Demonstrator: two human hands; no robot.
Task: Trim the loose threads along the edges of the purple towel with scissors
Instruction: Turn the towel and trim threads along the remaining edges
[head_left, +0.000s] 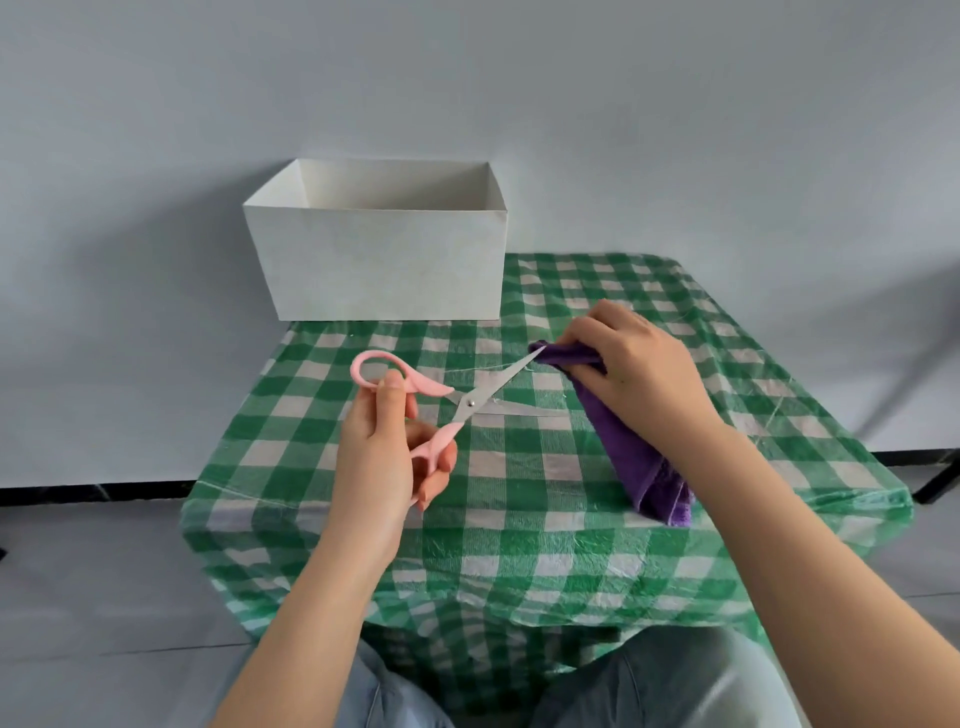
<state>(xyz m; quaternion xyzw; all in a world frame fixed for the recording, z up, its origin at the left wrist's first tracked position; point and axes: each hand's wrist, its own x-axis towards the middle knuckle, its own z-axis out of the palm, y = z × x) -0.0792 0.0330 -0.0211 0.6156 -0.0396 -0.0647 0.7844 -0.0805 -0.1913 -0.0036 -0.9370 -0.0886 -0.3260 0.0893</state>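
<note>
Left hand (384, 447) gripping pink-handled scissors (457, 410), steel blades spread wide, upper tip touching the purple towel (631, 452). Right hand (628, 364) clutching that plush, folded towel, lower end resting on the crinkled green-checked table (519, 519). Behind, an open white rectangular box (379, 260).

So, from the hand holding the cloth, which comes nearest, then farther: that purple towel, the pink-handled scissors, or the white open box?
1. Purple towel, gripped in the right hand.
2. Pink-handled scissors, to its left, blades open.
3. White open box, at the table's far left.
</note>
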